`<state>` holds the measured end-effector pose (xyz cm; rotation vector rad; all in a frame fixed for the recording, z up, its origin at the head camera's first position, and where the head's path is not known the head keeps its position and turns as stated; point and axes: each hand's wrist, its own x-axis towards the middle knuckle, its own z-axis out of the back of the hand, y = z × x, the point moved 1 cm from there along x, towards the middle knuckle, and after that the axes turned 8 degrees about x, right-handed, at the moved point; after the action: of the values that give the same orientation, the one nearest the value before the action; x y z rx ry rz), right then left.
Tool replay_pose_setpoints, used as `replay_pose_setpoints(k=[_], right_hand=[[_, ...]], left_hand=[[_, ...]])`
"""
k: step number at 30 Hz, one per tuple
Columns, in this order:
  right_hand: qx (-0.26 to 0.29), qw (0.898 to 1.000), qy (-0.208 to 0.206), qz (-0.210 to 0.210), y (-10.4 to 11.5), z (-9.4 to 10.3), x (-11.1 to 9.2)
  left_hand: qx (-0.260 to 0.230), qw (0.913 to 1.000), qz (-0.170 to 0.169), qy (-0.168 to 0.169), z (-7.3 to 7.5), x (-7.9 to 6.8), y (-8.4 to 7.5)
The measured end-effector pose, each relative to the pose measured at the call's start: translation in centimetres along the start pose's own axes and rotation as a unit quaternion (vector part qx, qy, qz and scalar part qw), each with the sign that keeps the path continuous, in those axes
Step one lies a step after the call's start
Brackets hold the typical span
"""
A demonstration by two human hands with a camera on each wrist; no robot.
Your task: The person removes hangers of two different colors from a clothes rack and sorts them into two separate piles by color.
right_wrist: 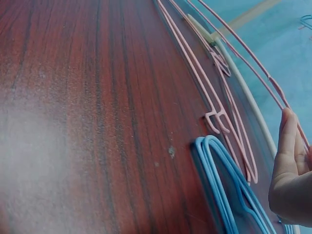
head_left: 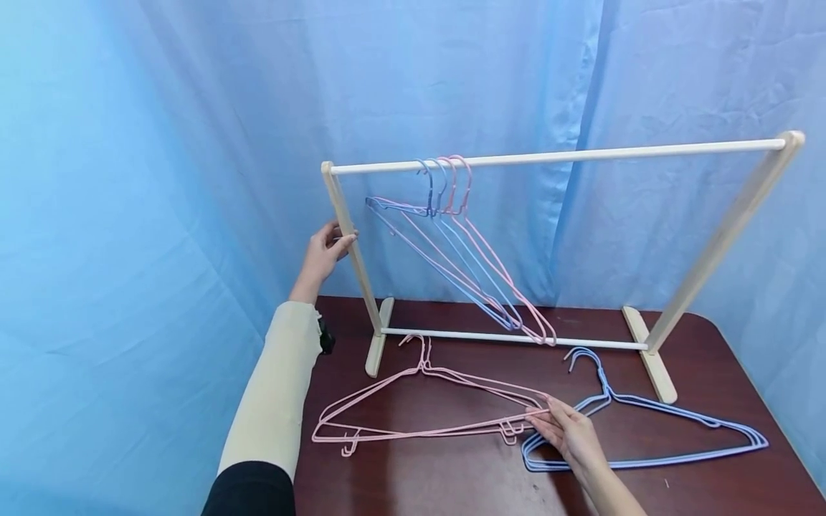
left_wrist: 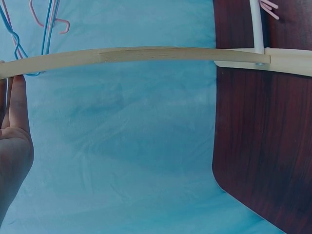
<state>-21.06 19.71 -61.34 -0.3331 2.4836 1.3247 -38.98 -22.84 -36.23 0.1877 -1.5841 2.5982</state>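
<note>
My left hand (head_left: 325, 251) grips the left wooden upright (head_left: 358, 269) of a hanger rack about halfway up, thumb in front and fingers partly hidden. In the right wrist view, my right hand (right_wrist: 295, 170) pinches the end of a pink wire hanger (right_wrist: 253, 58), lifted off the table. Other pink hangers (right_wrist: 239, 122) lie below it, overlapping, in front of the rack's left half. To the right of them, near my right hand, a stack of blue hangers (head_left: 677, 459) lies flat, hooks toward the rack.
Blue and pink hangers (head_left: 480, 265) hang from the white top rod (head_left: 581, 155), left of its middle. A lower rod (head_left: 581, 344) joins the wooden feet (head_left: 658, 376). The rack stands on a dark red-brown table (head_left: 413, 480), with blue curtains (head_left: 161, 215) around it.
</note>
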Motion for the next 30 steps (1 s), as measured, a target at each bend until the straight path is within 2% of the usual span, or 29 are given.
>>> replay_pose_setpoints(k=[5, 11, 17, 20, 22, 24, 27, 30], right_hand=[[-0.013, 1.000, -0.007, 0.002, -0.7, -0.1, 0.6], [-0.042, 0.999, -0.010, -0.017, -1.4, -0.1, 1.4], [-0.066, 0.998, -0.021, -0.002, -1.6, 0.0, 1.6], [-0.108, 0.994, -0.028, 0.012, -1.6, -0.1, 1.5], [-0.159, 0.986, -0.033, 0.030, -1.4, -0.1, 1.4], [-0.220, 0.973, -0.037, 0.051, -1.1, -0.2, 1.3], [-0.313, 0.946, -0.039, 0.079, -0.5, -0.4, 1.1], [-0.382, 0.919, -0.038, 0.095, 0.2, -0.6, 1.0]], left_hand=[[0.010, 0.9999, -0.004, -0.001, 0.0, 0.1, 0.1], [0.007, 0.9999, -0.011, -0.010, -0.2, 1.4, 2.2], [0.018, 0.9992, -0.029, -0.020, -0.4, 1.7, 3.1], [0.021, 0.9991, -0.031, -0.021, -0.4, 1.6, 3.1], [0.023, 0.9991, -0.030, -0.018, -0.5, 1.6, 3.1], [0.023, 0.9992, -0.028, -0.017, -0.5, 1.7, 3.1], [0.020, 0.9993, -0.028, -0.017, -0.5, 1.7, 3.1], [0.019, 0.9993, -0.028, -0.019, -0.4, 1.7, 3.0]])
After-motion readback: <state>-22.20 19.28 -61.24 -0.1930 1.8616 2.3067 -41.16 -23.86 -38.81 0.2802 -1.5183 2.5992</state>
